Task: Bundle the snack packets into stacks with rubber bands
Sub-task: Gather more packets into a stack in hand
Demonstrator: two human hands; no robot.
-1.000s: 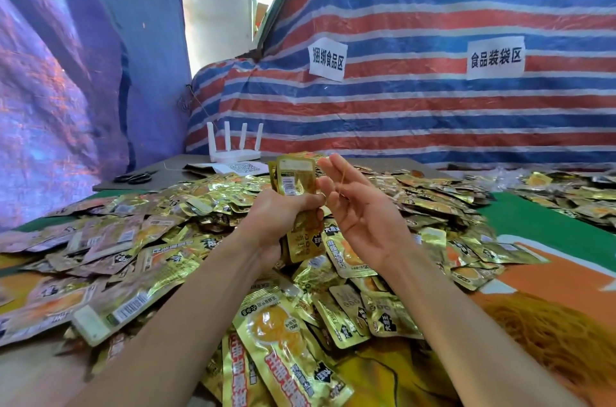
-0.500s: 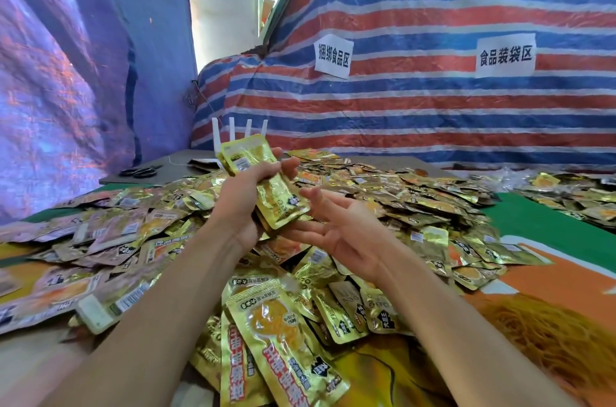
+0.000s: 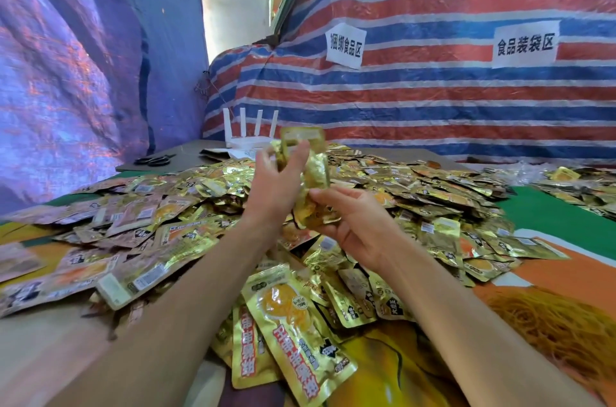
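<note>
Above the heap (image 3: 400, 186), the left hand (image 3: 276, 186) is gripping the stack (image 3: 316, 173) near its top and the right hand (image 3: 353, 226) is pinching its bottom; light, slick foil is likely needing a firm mid-stack squeeze.

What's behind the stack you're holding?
A white router with four antennas, and loose packets beyond. The stack and left hand cover the router's right end, so that part is hidden.

Blurred – the held stack (image 3: 315, 169), print unreadable, left side behind left hand (image 3: 271, 188)
</note>
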